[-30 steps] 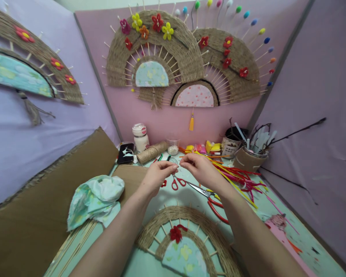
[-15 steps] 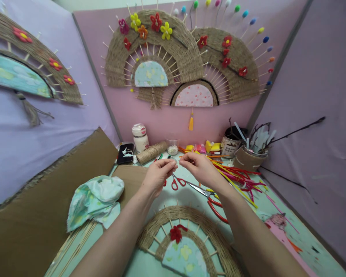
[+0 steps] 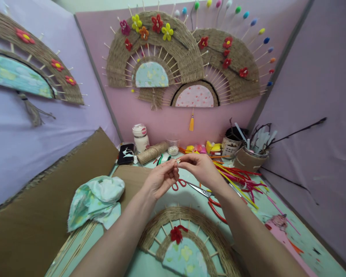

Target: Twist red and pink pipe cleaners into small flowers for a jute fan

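My left hand (image 3: 162,180) is pinched at the fingertips over the middle of the table. My right hand (image 3: 201,169) meets it from the right, thumb and forefinger closed too. Between the fingertips shows a tiny bunch of pale flower stamens (image 3: 178,161), mostly covered by the fingers. Below my hands lie small red-handled scissors (image 3: 178,184) and larger scissors (image 3: 215,207) with red handles. Nearest me is a woven twine fan (image 3: 187,212) with a floral cloth centre and a red fuzzy flower (image 3: 176,234) on it.
Red, yellow and pink pipe cleaners (image 3: 245,179) lie at the right. A twine roll (image 3: 152,152), a white bottle (image 3: 140,138) and a small clear cup (image 3: 173,147) stand behind. At left are crumpled cloth (image 3: 95,200) and a cardboard sheet (image 3: 54,207). Branches (image 3: 296,130) jut out right.
My hands have come together, and the fingertips of both now meet at the pale stamens. My left hand has turned slightly, with its lower fingers showing more.
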{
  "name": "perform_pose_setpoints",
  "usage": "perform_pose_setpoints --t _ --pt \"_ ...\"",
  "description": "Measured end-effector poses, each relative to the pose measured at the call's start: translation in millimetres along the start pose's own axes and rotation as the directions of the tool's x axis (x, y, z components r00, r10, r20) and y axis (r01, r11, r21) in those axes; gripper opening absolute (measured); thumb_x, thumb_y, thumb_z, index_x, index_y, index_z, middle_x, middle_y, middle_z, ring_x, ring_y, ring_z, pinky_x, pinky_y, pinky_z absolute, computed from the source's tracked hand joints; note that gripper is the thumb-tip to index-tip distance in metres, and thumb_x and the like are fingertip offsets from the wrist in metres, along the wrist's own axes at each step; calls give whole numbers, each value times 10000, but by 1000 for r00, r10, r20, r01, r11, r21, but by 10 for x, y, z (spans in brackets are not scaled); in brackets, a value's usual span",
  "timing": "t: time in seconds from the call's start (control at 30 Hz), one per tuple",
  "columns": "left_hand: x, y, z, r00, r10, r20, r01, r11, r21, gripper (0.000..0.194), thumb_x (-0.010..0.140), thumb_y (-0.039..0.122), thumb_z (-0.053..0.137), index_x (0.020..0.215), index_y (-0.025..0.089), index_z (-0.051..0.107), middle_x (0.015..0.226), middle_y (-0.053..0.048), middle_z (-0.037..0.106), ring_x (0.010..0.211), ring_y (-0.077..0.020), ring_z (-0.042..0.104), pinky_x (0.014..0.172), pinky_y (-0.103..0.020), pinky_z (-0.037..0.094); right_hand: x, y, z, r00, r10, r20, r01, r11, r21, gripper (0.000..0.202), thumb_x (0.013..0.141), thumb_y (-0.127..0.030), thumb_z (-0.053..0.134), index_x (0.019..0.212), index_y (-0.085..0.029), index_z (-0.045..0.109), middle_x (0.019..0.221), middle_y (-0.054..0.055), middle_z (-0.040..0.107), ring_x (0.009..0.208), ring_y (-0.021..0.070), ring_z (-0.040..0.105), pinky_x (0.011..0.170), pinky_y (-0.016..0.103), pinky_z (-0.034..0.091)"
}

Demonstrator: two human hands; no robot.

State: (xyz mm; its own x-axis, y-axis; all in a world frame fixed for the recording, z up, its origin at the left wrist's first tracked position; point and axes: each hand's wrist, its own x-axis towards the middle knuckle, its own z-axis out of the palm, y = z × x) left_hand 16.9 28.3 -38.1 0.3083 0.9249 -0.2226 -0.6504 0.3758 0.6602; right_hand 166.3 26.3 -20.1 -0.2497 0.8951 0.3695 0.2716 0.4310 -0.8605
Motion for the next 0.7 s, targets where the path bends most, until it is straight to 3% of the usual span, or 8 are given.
perform_pose_setpoints --t 0.5,0.6,0.7 --pt "-17 -42 2 997 71 31 -76 973 218 192 628 214 764 759 121 659 679 -7 604 605 -52 533 601 -167 440 -24 -24 -8 997 -30 -73 28 999 -29 134 775 -264 579 785 -164 669 737 18 670 678 137 590 647 252 463" --pt "-28 -70 7 987 156 41 -160 921 354 204 653 277 742 760 122 664 677 -12 603 621 -64 523 608 -181 410 -25 -7 -21 997 -38 -68 35 998 -51 134 786 -256 560 781 -167 660 729 12 661 669 134 582 639 249 456" --pt "-33 -95 -4 951 296 88 -296 793 532 199 704 326 691 758 136 662 687 -16 611 655 -88 519 613 -201 385 -27 -14 -28 998 -25 -62 21 998 -65 134 788 -248 549 753 -162 646 694 5 644 644 126 566 610 239 440"
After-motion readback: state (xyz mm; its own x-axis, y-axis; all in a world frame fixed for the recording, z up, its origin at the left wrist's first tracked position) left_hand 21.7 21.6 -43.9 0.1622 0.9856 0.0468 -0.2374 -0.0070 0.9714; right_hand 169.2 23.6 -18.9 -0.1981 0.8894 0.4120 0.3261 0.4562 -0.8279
